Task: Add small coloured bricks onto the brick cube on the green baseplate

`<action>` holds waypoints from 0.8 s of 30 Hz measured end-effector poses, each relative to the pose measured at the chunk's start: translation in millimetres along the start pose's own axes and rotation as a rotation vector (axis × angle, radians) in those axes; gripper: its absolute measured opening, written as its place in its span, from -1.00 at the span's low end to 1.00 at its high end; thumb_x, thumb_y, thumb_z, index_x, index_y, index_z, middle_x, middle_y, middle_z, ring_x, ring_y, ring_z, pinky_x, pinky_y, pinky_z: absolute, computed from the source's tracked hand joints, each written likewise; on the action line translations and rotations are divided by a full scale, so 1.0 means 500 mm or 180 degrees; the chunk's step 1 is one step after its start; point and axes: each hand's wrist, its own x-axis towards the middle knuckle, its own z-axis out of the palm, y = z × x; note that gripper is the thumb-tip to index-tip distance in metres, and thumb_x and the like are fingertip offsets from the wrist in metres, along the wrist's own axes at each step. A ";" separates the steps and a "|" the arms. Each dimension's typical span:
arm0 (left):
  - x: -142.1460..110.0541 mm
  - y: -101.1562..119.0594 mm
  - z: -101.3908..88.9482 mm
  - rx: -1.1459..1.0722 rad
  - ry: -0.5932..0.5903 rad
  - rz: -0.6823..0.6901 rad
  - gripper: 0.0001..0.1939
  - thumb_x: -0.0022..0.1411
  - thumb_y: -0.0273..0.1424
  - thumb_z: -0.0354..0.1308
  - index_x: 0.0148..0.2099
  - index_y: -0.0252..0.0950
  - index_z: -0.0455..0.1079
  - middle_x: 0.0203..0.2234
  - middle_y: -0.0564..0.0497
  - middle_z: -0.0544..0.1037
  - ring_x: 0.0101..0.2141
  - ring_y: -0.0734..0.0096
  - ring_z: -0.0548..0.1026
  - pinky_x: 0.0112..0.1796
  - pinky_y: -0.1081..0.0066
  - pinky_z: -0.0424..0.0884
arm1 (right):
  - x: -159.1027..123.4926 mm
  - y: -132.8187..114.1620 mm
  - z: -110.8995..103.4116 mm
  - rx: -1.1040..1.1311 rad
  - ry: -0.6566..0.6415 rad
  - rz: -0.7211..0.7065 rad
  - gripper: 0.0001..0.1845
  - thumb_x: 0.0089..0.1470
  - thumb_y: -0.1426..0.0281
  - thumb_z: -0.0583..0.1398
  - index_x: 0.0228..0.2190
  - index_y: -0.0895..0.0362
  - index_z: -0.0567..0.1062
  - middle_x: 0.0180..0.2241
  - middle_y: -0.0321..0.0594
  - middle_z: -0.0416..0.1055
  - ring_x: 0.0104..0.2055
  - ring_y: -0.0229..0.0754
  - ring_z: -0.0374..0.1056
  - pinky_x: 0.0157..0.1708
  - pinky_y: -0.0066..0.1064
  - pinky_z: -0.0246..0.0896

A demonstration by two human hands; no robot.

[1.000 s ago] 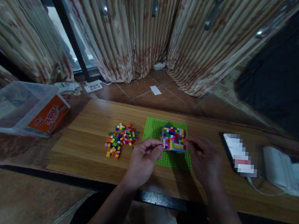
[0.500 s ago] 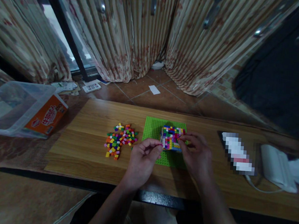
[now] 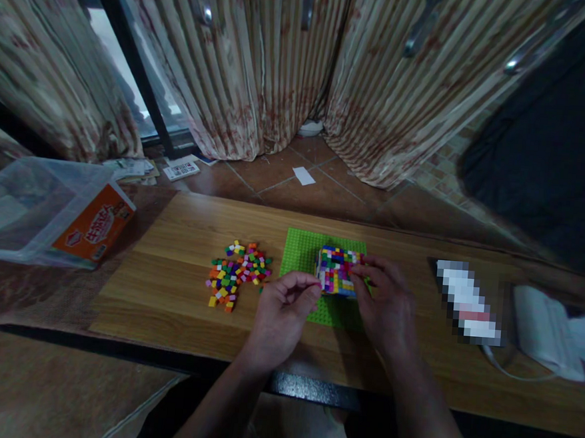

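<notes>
Tabletop (image 3: pixel 158 283) below, left grip (image 3: pixel 282 312) pinches pink brick (image 3: pixel 318 285), right grip (image 3: pixel 388 306) at multicoloured block (image 3: pixel 336 271), closure unclear.

The right grip (image 3: pixel 389 307) partly hides the baseplate (image 3: pixel 301 245).

Smooth wood-grain tabletop (image 3: pixel 168 270), studded plastic baseplate (image 3: pixel 300 249), cloth curtains (image 3: pixel 222 74).

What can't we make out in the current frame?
Head view: phone screen content, pixelated.
Head view: lower right corner of the brick block, hidden by the right hand.
Head view: whether the left hand pinches a brick; too small and blurred.
Head view: left end of the clear bin, cut off by the picture's left edge.
</notes>
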 end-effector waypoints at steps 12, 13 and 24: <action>0.001 0.001 -0.001 0.0014 0.0005 0.0061 -0.87 0.07 -0.34 0.32 -0.34 -0.30 0.53 -0.51 0.07 0.52 -0.46 0.49 0.43 -0.39 0.47 0.41 | -0.003 0.002 0.010 0.0417 0.0161 0.0311 -0.83 0.13 0.28 0.27 -0.36 0.06 0.66 -0.13 -0.13 0.49 -0.17 -0.08 0.48 -0.13 -0.15 0.44; 0.001 0.001 -0.001 0.0012 -0.0001 0.0053 -0.87 0.07 -0.34 0.32 -0.35 -0.30 0.53 -0.51 0.07 0.52 -0.46 0.49 0.43 -0.39 0.46 0.41 | -0.003 0.001 0.010 0.0408 0.0172 0.0295 -0.83 0.13 0.28 0.27 -0.36 0.06 0.67 -0.13 -0.12 0.50 -0.16 -0.08 0.48 -0.13 -0.14 0.43; 0.003 -0.004 0.000 -0.0008 -0.0018 0.0040 -0.89 0.07 -0.35 0.32 -0.34 -0.29 0.53 -0.50 0.08 0.53 -0.47 0.51 0.43 -0.38 0.47 0.41 | -0.005 -0.007 0.013 0.0521 0.0187 0.0310 -0.81 0.12 0.24 0.27 -0.37 0.04 0.67 -0.12 -0.10 0.51 -0.07 -0.04 0.45 -0.04 -0.09 0.40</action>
